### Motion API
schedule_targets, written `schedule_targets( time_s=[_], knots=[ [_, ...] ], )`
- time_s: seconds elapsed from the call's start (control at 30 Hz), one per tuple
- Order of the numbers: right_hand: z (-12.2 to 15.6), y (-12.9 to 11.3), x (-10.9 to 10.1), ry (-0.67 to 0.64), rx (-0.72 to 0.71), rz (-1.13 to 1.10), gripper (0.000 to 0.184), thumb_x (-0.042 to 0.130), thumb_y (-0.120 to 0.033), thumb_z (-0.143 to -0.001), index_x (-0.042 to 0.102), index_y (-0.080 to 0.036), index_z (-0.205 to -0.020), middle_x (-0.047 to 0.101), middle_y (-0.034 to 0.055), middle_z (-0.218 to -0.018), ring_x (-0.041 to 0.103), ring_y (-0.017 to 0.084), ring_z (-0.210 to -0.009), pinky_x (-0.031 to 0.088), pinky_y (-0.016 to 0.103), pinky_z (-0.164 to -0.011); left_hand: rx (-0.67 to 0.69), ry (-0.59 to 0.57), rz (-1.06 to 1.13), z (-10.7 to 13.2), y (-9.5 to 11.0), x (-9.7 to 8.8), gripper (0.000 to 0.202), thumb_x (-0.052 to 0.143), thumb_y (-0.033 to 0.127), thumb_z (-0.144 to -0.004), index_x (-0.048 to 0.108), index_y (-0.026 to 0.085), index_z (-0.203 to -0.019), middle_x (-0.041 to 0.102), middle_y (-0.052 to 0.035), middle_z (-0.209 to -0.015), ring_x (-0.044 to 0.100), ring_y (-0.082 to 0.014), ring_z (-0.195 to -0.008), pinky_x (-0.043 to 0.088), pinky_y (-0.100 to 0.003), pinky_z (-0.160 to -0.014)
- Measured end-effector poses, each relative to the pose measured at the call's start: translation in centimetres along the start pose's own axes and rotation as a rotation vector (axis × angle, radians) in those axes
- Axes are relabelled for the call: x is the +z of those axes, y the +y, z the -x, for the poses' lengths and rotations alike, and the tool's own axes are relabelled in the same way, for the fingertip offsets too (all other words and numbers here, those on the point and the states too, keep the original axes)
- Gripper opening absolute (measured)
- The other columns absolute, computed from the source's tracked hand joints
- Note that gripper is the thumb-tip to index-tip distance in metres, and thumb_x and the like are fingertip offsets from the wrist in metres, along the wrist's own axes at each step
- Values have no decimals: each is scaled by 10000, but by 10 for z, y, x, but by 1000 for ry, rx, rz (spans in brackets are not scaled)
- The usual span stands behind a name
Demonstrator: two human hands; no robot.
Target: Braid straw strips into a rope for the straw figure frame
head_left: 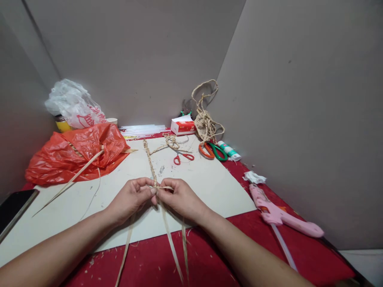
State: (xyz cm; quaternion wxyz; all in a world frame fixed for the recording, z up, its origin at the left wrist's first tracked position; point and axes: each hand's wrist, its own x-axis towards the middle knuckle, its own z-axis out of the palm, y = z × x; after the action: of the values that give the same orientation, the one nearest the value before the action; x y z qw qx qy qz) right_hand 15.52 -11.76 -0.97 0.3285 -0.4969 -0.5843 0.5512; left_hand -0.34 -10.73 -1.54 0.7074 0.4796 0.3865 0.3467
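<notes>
A braided straw cord [150, 162] runs from the far part of the pale board [209, 187] toward me, ending between my hands. My left hand [134, 196] is closed, thumb and fingers pinching the near end of the braid. Close against it, my right hand [178, 199] pinches a straw strand [164, 187] that sticks out sideways from the braid. Loose flat strands [170, 235] hang below the hands over the red cloth [143, 267]. The exact crossing of strands is partly hidden by my fingers.
Red-handled scissors [183, 157] lie beyond my hands. An orange plastic bag [80, 151] with straw strips sits left, a phone-like dark slab [16, 209] nearer. Right are a pink glue gun [281, 215] and a bundle of braided cord [206, 125]. A tissue pack [183, 126] stands at the back.
</notes>
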Motion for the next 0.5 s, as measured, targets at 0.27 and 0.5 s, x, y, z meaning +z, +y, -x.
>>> schedule_targets(
  time_s=[0.27, 0.5],
  knots=[
    [1, 3, -13, -86, -101, 234, 225, 476, -296, -827, 560, -133, -696, 489, -18, -627, 380, 76, -565, 299, 183, -504, 30, 93, -106, 1, 1, 2, 107, 597, 227, -762, 537, 139, -768, 597, 1, -554, 479, -57, -478, 350, -180, -522],
    [0, 4, -19, -291, 121, -136, 262, 459, -369, -837, 469, -165, -673, 312, -83, -494, 207, 43, -388, 165, 182, -370, 63, 105, -157, 0, -4, 1, 114, 587, 243, -769, 528, 145, -762, 609, -5, -565, 515, -84, -516, 393, -214, -584]
  ],
)
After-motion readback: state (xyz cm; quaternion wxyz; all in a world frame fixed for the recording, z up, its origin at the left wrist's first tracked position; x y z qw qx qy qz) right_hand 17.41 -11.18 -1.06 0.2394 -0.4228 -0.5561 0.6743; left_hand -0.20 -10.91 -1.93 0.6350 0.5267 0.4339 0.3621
